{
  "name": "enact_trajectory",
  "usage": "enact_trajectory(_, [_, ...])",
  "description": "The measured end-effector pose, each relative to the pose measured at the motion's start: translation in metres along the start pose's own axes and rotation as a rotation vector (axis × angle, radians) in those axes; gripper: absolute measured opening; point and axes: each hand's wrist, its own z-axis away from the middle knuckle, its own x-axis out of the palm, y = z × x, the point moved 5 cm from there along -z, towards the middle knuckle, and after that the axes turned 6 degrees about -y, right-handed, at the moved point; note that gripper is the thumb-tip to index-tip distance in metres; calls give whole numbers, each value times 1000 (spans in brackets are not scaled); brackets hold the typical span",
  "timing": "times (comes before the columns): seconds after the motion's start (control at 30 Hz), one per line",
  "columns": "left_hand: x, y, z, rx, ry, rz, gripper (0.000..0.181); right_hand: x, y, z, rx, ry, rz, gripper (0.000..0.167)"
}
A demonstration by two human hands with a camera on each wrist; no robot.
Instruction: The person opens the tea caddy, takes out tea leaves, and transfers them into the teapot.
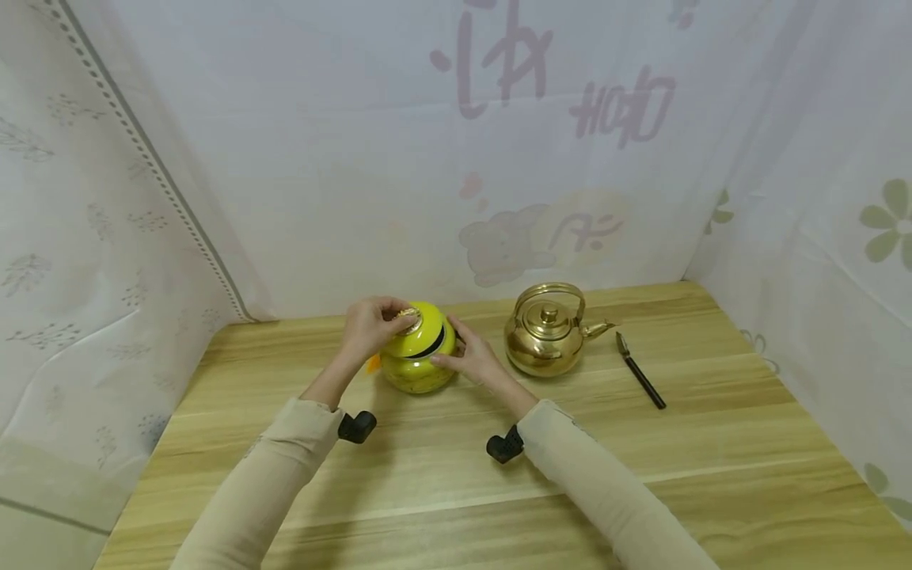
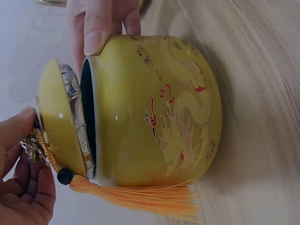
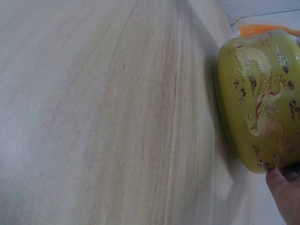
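Observation:
A yellow lidded jar (image 1: 420, 378) decorated with a dragon (image 2: 187, 112) stands on the table in the head view. My left hand (image 1: 365, 326) pinches the gold knob (image 2: 33, 146) of its yellow lid (image 2: 58, 112). The lid is tilted, and a dark gap shows between its silvery inner rim (image 2: 77, 112) and the jar's mouth. From the lid hangs an orange tassel (image 2: 140, 199) with a black bead (image 2: 64, 176). My right hand (image 1: 476, 360) grips the jar's right side near the mouth, thumb toward me; the right wrist view shows just part of this hand.
To the right of the jar stands a brass teapot (image 1: 545, 348) with its spout pointing right. Beyond it lies a dark-handled pen-like tool (image 1: 641, 380) with a metal tip. The wooden table (image 1: 442, 507) meets a printed curtain (image 1: 342, 198) at the back and sides.

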Motion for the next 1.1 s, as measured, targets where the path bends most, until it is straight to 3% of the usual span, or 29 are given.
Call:
enact_trajectory(0.77, [11, 4, -7, 49, -21, -56, 22, 1, 0, 0, -2, 3, -8, 88])
enact_trajectory(1.1, [12, 4, -7, 38, -25, -77, 22, 1, 3, -1, -8, 9, -11, 88])
